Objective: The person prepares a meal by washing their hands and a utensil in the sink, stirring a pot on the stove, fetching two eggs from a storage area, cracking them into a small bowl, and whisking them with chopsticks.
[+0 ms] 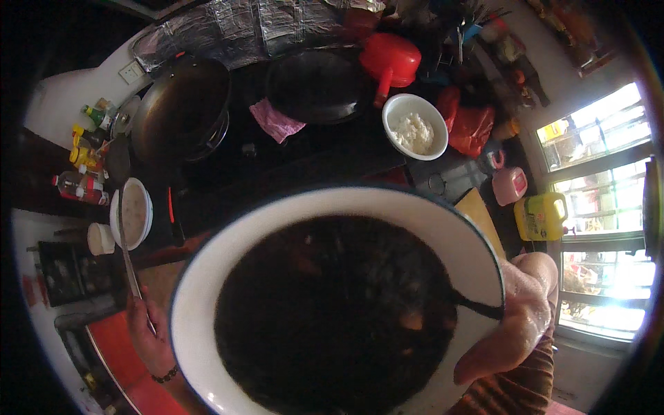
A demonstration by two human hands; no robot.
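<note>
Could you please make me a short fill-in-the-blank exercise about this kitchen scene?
1. The right hand grips a large bowl whose inner wall is coloured ____.
2. The hand wearing a beaded bracelet and holding a long utensil is the person's ____ one.
3. The plastic dipper beyond the bowl is coloured ____.
4. The jug closest to the window is coloured ____.

Missing words: white; left; red; yellow.

Pink cloth, bowl on dark counter
</note>
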